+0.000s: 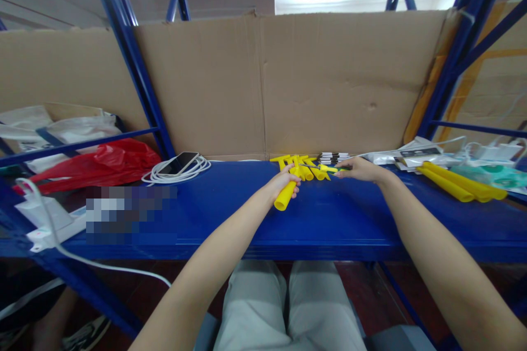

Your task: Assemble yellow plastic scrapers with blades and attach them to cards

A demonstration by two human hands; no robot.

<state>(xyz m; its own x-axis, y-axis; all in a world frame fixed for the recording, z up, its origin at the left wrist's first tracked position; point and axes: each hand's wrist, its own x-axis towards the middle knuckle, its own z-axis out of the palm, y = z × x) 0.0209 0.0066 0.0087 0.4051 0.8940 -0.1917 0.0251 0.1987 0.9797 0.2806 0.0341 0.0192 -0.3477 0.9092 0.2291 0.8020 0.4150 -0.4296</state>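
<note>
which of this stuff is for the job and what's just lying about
Likely for the job:
yellow tubular piece, in the left hand
slim tool, in the right hand
other yellow pieces beside it
yellow tubes at right

Seemingly just lying about:
phone
coiled white cable
red plastic bag

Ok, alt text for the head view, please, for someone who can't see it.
The left hand holds a yellow tubular piece over a blue shelf; the right hand points a thin-shafted tool toward it. Similar yellow pieces lie nearby, before a cardboard panel, with yellow tubes farther right.
</note>
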